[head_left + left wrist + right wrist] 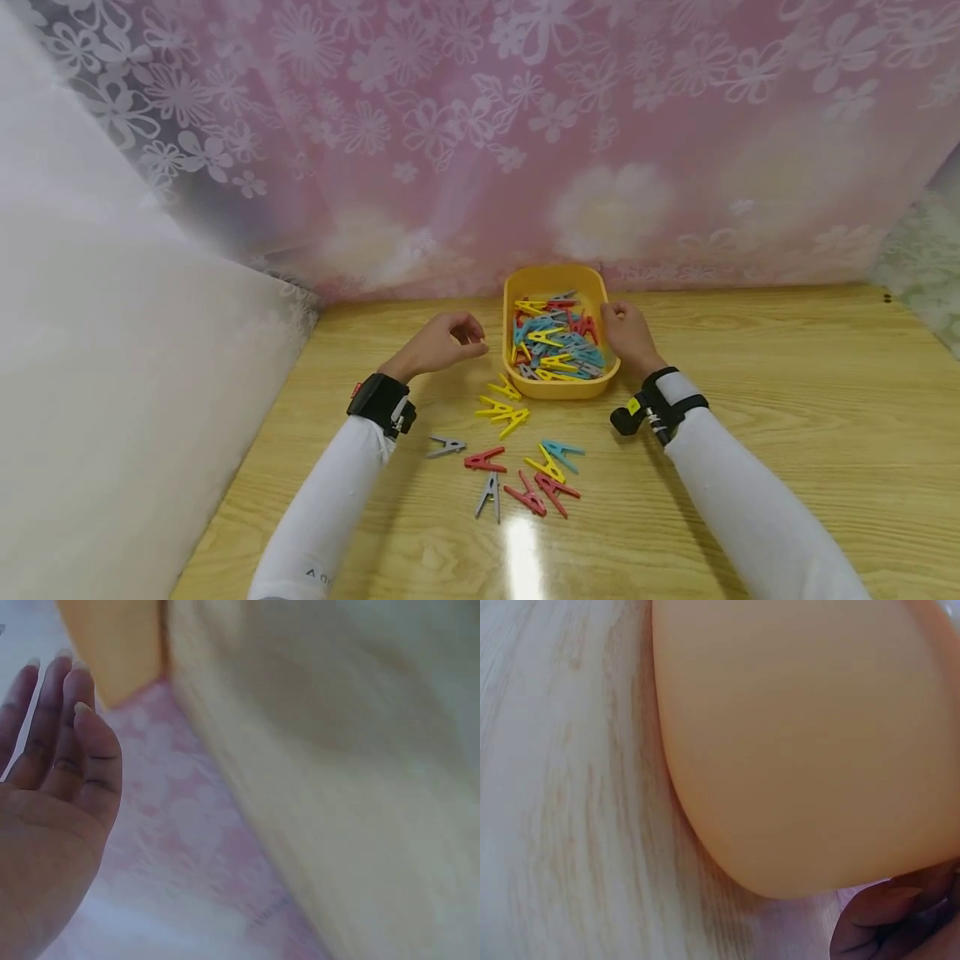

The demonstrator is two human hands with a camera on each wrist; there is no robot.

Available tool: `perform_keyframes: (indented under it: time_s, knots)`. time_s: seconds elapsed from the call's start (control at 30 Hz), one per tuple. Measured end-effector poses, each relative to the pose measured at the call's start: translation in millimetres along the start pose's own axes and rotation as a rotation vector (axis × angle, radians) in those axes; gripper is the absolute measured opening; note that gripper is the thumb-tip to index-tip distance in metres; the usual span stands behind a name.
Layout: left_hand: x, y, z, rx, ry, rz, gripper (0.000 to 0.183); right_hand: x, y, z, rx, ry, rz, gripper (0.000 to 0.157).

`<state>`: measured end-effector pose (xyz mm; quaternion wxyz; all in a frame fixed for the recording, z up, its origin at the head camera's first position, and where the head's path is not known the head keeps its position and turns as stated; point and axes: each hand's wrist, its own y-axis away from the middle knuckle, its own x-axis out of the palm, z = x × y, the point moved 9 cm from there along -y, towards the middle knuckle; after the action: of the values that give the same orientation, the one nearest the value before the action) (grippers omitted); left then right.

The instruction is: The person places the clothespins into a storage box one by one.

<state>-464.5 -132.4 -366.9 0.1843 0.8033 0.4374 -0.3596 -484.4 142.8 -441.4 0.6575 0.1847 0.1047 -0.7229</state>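
A yellow plastic basket (562, 389) filled with red, yellow, blue and grey clothespins (558, 337) stands at the back of the table. On its right side my right hand (628, 337) grips the rim with curled fingers. The right wrist view shows the basket's outer wall (802, 750) close up, with part of that hand (900, 919) at the lower right. To the left of the basket, my left hand (442, 343) hovers with loosely bent fingers. In the left wrist view its palm (49, 840) holds nothing.
Yellow clothespins (495, 407) lie just in front of the basket. Nearer on the wooden table (787, 417) are scattered red clothespins (486, 460), grey ones (489, 496), a blue one (561, 454) and another yellow one (547, 467). A pink floral cloth (487, 150) hangs behind.
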Motion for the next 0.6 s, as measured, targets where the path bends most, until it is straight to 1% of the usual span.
perform_keyframes:
  time_s: [0.1, 0.17, 0.3, 0.4, 0.5, 0.6]
  knots:
    - [0.4, 16.9, 15.1, -0.036, -0.001, 0.02, 0.028, 0.0, -1, -2, 0.007, 0.0, -0.001, 0.052]
    - [1.9, 29.8, 23.6, -0.057, 0.007, 0.054, 0.032, -0.5, -1, -1, 0.003, -0.005, -0.008, 0.051]
    - [11.6, 59.0, 36.1, -0.102, 0.05, 0.167, 0.043, 0.2, 0, 0, 0.002, -0.019, -0.013, 0.049]
    - [21.4, 79.9, 41.5, -0.133, 0.057, 0.25, 0.051, 1.6, 1, -3, 0.013, -0.019, 0.0, 0.049]
    - [28.7, 94.2, 41.3, -0.118, 0.013, 0.3, 0.052, 2.4, 0, -3, 0.018, -0.01, 0.0, 0.049]
    - [34.6, 102.1, 38.9, -0.087, -0.042, 0.33, 0.051, 2.0, -2, -2, 0.012, 0.002, -0.006, 0.048]
